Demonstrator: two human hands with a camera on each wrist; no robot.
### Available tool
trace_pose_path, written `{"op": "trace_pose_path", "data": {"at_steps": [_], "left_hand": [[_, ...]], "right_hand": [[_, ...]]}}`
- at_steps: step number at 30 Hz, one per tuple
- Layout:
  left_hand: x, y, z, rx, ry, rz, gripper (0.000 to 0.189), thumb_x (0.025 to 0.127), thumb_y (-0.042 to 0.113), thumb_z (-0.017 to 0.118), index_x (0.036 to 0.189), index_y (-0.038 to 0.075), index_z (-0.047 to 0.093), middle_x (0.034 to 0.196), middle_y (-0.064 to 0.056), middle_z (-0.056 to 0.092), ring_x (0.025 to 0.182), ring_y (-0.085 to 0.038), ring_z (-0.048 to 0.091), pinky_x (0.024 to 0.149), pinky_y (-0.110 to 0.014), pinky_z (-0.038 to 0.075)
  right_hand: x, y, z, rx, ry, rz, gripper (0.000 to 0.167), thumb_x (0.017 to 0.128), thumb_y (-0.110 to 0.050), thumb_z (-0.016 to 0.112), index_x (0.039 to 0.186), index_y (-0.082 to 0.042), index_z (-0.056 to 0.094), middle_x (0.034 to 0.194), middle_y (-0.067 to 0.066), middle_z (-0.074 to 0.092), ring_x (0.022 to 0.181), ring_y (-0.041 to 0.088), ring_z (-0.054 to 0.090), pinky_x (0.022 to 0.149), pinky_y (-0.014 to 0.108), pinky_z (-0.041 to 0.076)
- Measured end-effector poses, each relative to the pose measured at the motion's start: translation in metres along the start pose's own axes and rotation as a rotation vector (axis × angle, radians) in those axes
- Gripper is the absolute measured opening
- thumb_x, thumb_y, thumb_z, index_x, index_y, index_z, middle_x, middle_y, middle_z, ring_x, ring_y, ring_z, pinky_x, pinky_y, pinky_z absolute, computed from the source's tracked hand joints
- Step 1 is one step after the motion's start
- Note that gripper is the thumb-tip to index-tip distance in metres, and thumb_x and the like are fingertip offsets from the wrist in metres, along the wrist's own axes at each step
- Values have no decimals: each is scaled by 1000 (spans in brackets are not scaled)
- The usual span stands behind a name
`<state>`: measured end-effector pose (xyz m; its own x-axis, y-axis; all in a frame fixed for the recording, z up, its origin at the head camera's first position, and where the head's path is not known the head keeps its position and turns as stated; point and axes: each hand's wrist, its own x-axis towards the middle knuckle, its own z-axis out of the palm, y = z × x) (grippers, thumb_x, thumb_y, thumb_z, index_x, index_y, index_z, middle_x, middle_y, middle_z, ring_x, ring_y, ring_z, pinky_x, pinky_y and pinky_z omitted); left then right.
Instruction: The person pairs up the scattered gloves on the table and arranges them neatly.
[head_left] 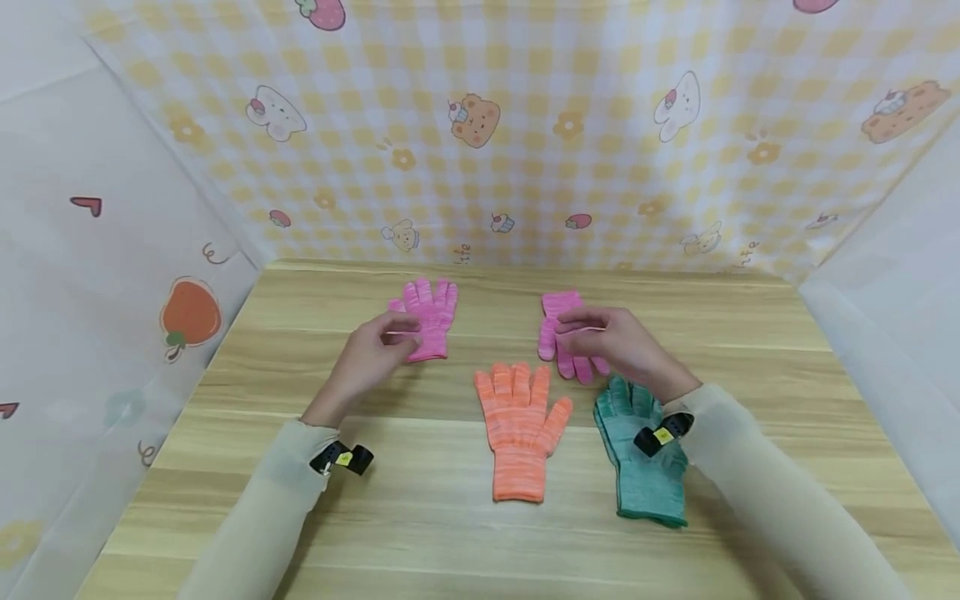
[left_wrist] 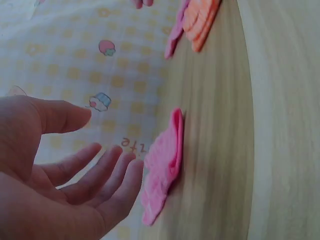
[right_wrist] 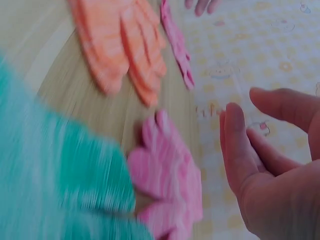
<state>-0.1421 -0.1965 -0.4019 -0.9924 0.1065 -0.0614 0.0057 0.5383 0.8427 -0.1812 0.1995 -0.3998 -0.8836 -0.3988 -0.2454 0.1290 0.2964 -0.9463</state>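
In the head view, we see a wooden bench (head_left: 420,533), and behind it a cloth (head_left: 525,175) with yellow checks and small animal drawings. The orange glove (head_left: 517,429) lies flat near the middle. From it, the left pink glove (head_left: 431,315) is between ten and eleven o'clock, the right pink glove (head_left: 564,302) at one o'clock, and the green gloves (head_left: 648,492) near three o'clock. The left hand (head_left: 371,350) is at eight o'clock of its pink glove, with the fingertips over the glove's edge. The right hand (head_left: 618,342) is over the other pink glove, from its three o'clock side.

In the left wrist view, we find the thumb and the fingers well apart, with nothing between them. The left pink glove is at three o'clock of this hand; if they touch, we cannot tell.

In the right wrist view, we notice likewise a thumb separated from loosely bent fingers, which hold nothing. This hand is at four o'clock of the view, the right pink glove at six, and the green gloves, quite blurred, at eight.
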Motion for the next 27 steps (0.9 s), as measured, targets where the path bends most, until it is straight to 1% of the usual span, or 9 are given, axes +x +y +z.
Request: {"op": "trace_pose_path", "data": {"at_steps": [4,7,9,11,15,17,20,23,27], "left_hand": [[4,-8,-3,36,57,-46,42,106,15,69,144,-2,64,141,-22,69,128,-40,69,102,-52,59],[8,-13,-6,60,88,-85,45,105,15,69,144,-4,61,139,-24,68,125,-41,70,102,-53,58],[11,-15,-9,86,96,-110,48,104,17,69,145,-6,58,138,-25,68,124,-42,69,103,-53,57],[14,-17,-11,116,85,-144,52,104,20,70,146,-6,54,138,-26,67,125,-43,67,105,-55,55],[18,-20,-13,153,39,-211,60,105,25,70,152,-5,47,143,-29,64,130,-45,64,109,-57,52],[19,-21,-13,150,16,-230,64,105,27,69,154,-5,44,145,-29,63,132,-46,62,110,-58,51],[20,-23,-11,148,-4,-233,70,103,29,70,157,-5,41,146,-29,62,133,-45,62,111,-58,50],[21,-22,-8,151,-8,-232,72,102,29,71,157,-6,41,145,-29,63,132,-44,62,110,-58,51],[24,-21,-6,173,-8,-243,71,102,30,72,156,-6,42,142,-27,65,129,-42,63,107,-56,52]], "right_hand": [[12,-4,11,89,3,14,60,102,-9,78,156,2,56,148,22,66,135,32,65,99,28,58],[21,-9,20,132,4,23,61,101,-5,77,157,4,54,150,26,63,136,33,65,99,27,58],[28,-13,25,153,-3,24,60,102,-3,76,157,6,53,151,28,62,137,34,64,101,29,58],[35,-16,29,141,-6,28,58,102,-4,76,156,6,54,150,27,63,137,33,65,103,31,57],[48,-25,39,104,-4,57,56,103,-10,78,154,2,59,147,21,68,130,26,70,107,35,56],[55,-29,44,125,1,79,56,102,-10,78,154,2,60,147,20,68,127,25,71,108,37,56],[65,-34,52,168,-2,102,55,103,-6,77,153,4,59,147,22,67,127,26,71,107,37,56],[76,-36,60,198,-13,121,55,103,-5,76,153,5,58,148,23,66,126,27,71,108,39,56],[89,-38,71,226,-1,137,53,102,-5,77,151,6,60,143,22,68,122,29,72,106,41,57]]}}
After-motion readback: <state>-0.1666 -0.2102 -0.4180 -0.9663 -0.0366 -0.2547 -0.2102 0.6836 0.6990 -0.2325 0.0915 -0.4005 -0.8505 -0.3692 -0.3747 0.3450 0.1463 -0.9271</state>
